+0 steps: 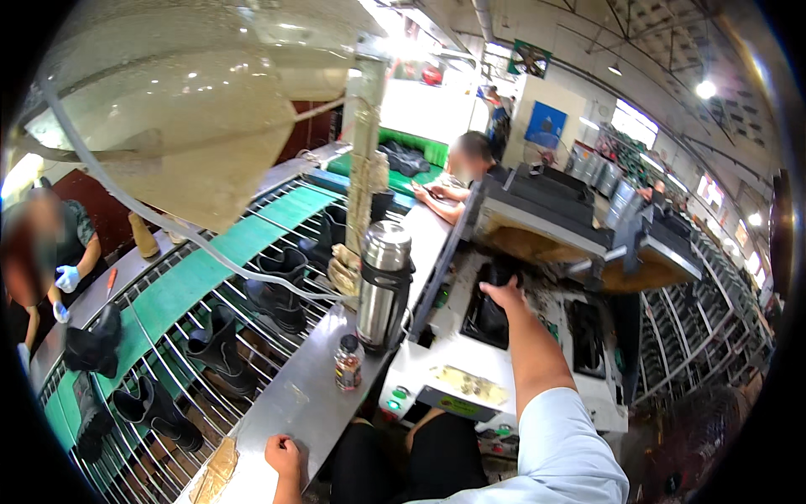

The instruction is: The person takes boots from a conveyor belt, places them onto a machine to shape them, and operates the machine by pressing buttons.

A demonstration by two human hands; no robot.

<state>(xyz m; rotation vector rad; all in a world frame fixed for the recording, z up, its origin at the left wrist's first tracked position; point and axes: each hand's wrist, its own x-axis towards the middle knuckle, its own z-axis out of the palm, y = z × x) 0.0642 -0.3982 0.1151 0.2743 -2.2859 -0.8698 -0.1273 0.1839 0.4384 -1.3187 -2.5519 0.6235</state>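
Note:
My right hand [504, 296] reaches into a white machine [457, 357] and grips a black boot [489, 316] in its dark recess. The thumb points left; the other fingers are partly hidden, and the boot's shape is hard to make out. My left hand [283, 454] rests at the metal ledge [294, 407], fingers curled in, with nothing visible in it. A steel thermos [382, 294] with a black handle stands on the ledge between my arms. Beside it is a small clear bottle [348, 363] with a dark cap.
Black boots [220, 349] stand and lie on a roller conveyor [252, 336] with a green belt [180, 286] at left. Raised dark machine covers [537, 220] overhang the recess. Two co-workers sit across and ahead. A post [363, 160] and hanging plastic sheet [185, 126] rise nearby; a rack [701, 328] stands right.

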